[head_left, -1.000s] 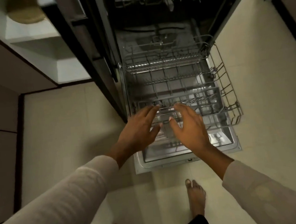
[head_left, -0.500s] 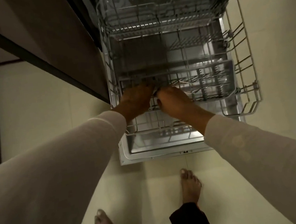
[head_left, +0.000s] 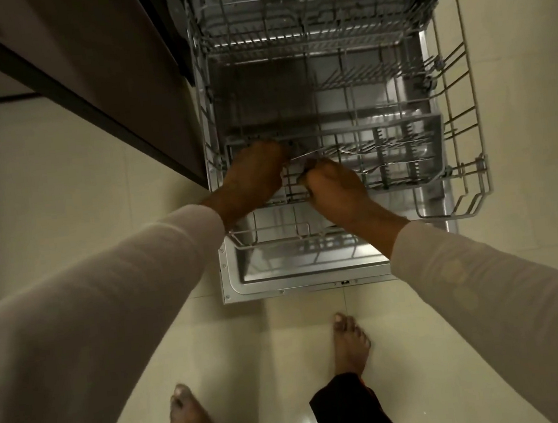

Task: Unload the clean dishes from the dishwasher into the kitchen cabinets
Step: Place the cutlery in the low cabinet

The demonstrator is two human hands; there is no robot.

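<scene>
Unloading cutlery: your left hand [head_left: 253,176] and right hand [head_left: 333,185] were in the cutlery basket [head_left: 437,139] at 12 o'clock. I couldn't tell either grip. Next, lift the forks [head_left: 389,164] out.

Pulled-out wire rack [head_left: 470,143] – thin metal rods under a smooth, pale grey coating. Inside it, a cutlery basket [head_left: 436,132] of dull grey plastic, with slim cutlery [head_left: 400,163] of bright, polished metal. The inner dishwasher door [head_left: 311,268] is brushed steel with a soft sheen. Floor [head_left: 285,348] of cream tiles – glossy, showing reflections. Cabinet front [head_left: 99,58] dark, matt and smooth. Sleeves [head_left: 109,315] of pale, matt knitted cloth.
</scene>
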